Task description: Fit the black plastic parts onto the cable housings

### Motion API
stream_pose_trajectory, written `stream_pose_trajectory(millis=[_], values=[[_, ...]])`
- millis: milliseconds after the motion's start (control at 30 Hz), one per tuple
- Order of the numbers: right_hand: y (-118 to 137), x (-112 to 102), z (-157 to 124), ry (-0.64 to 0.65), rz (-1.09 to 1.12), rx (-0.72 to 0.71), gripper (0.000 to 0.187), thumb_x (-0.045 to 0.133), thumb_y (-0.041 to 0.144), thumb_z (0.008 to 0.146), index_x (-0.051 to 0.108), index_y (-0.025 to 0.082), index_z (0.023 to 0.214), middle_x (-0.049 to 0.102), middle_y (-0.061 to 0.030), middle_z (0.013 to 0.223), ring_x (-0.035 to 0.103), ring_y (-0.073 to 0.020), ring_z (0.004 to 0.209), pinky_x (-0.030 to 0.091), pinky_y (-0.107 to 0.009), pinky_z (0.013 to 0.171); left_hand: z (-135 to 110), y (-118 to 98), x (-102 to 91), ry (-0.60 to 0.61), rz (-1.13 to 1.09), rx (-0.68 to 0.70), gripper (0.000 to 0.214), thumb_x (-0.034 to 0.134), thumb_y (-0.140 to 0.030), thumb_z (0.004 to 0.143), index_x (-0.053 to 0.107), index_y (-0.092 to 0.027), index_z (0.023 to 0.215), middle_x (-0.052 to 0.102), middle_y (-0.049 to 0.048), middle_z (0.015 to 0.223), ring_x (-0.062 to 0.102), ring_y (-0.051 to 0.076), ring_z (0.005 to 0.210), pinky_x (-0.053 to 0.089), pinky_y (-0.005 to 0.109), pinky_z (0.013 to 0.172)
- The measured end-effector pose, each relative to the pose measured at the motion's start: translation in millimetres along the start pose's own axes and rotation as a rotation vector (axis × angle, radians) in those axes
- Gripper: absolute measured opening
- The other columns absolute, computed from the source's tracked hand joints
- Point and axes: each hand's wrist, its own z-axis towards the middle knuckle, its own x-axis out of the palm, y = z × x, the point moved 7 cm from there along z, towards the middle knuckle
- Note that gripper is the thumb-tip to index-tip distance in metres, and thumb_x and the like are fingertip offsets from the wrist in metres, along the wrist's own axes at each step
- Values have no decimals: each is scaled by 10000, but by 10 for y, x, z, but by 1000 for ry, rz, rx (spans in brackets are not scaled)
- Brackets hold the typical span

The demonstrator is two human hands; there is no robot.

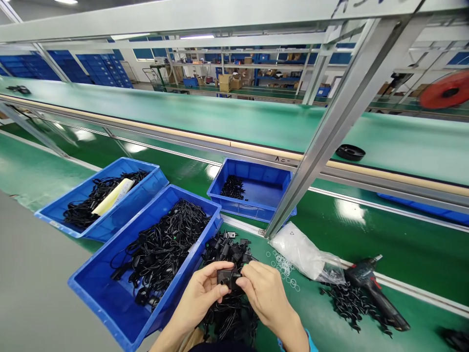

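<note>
My left hand (205, 288) is closed round a small black boxy device (226, 278), thumb at its near side and fingers behind. My right hand (262, 291) pinches the right end of the same device, where a short black stub sticks out; its fingertips partly cover that end. Just below and behind both hands lies a pile of similar black devices with cables (232, 249) on the green bench. To the right of the pile are scattered clear rings (284, 266), near my right hand.
On the left stand a blue bin (88, 298) of cabled devices and another blue bin (49, 217) with a yellow-white piece. Behind is a blue bin (252, 212) of small black parts. A plastic bag (298, 249), loose black parts (348, 303) and a power screwdriver (377, 293) lie right. A metal post (330, 122) rises ahead.
</note>
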Motion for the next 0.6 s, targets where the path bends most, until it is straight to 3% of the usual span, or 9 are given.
stream_pose_trajectory(millis=[133,233,367,433,500,567,600], values=[[-36,53,-12,99,51,12,215,356,289,1031,526,191,943,555,-36,813,491,-184,728,343,-307,643,24,42,-26,-7,26,-15,498,839,-439,691,714,-204,1112,647,35,791,552,129,613,467,210,524],[-38,102,-10,84,47,26,292,332,264,1024,483,209,780,514,-20,722,443,-175,667,312,-314,616,20,71,-19,-11,105,-18,483,829,-429,707,706,-220,1125,666,36,801,560,133,617,473,205,519],[-207,298,-49,105,291,246,457,326,361,1036,367,214,604,429,38,548,405,-114,511,293,-287,559,19,116,-69,-7,260,-6,443,780,-474,746,698,-244,1115,713,52,876,581,141,558,505,236,501],[-434,434,-149,189,373,381,471,401,427,1021,459,208,608,495,50,555,482,-99,527,326,-249,566,116,197,-177,-13,341,-1,457,738,-529,762,684,-242,1113,718,52,851,598,161,517,530,274,499],[-864,447,-394,225,255,626,390,521,475,967,553,218,675,586,48,624,567,-113,604,373,-227,607,292,336,-335,-69,455,0,490,671,-581,792,660,-233,1137,710,45,780,635,203,527,572,331,563],[-1381,252,-806,172,-10,945,321,581,454,923,568,212,713,633,3,693,617,-161,679,418,-257,676,484,469,-492,-171,620,41,510,622,-600,807,652,-222,1148,732,70,841,700,270,678,600,412,717],[-1583,135,-1012,136,-84,1037,277,545,396,937,574,197,747,656,-52,763,644,-204,748,439,-302,734,563,513,-551,-218,703,88,505,613,-591,805,657,-216,1141,744,95,946,715,306,810,587,455,820]])
